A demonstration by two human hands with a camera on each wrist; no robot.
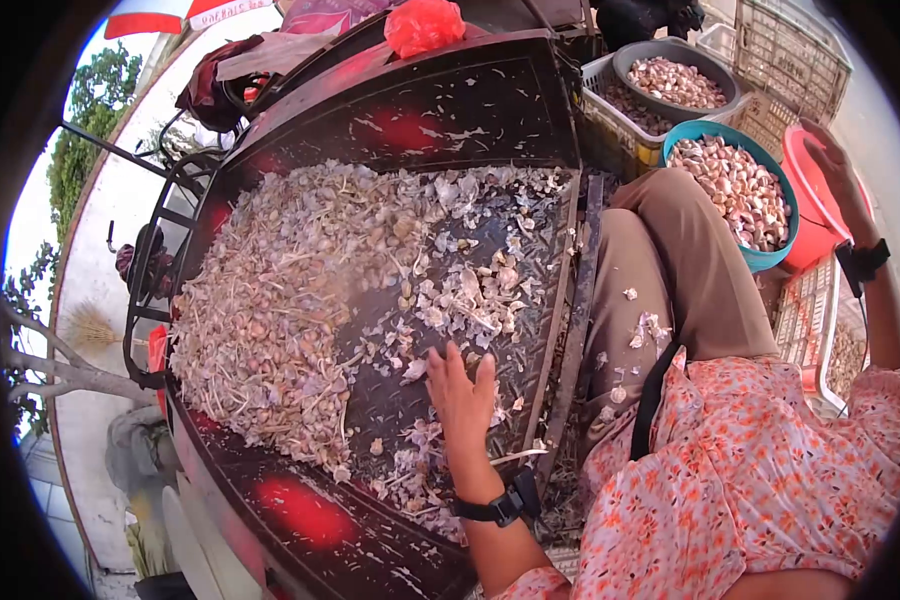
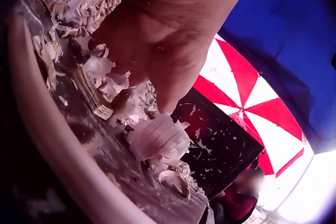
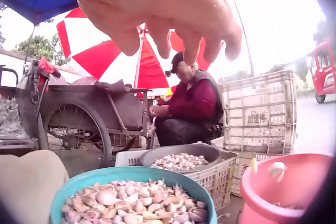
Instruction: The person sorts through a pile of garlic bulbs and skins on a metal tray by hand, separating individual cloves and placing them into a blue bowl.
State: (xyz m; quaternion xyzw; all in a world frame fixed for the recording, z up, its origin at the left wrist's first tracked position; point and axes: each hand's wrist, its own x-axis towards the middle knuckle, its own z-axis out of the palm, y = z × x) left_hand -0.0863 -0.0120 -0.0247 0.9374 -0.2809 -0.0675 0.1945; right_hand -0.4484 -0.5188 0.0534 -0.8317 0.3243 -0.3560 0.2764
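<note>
My left hand [image 1: 462, 400] reaches over the dark metal cart bed [image 1: 375, 400], fingers extended among loose garlic skins [image 1: 475, 300]. In the left wrist view, a fingertip is right at a papery piece of garlic skin [image 2: 160, 139]. My right hand [image 1: 838, 180] is raised over the red bucket [image 1: 805, 185], its fingers spread and holding nothing. Below it in the right wrist view, a garlic clove [image 3: 276, 170] and a yellowish piece [image 3: 254, 165] are in the air over that bucket. Beside it, a teal basin [image 3: 209, 198] is full of separated garlic cloves [image 3: 131, 198].
A big heap of garlic and skins [image 1: 270, 310] covers the bed's far side. A grey basin [image 1: 625, 65] of cloves sits on a crate [image 1: 600, 80]. More plastic crates [image 3: 260, 111] stand behind. A seated person [image 3: 191, 98] works beside another cart [image 3: 94, 108].
</note>
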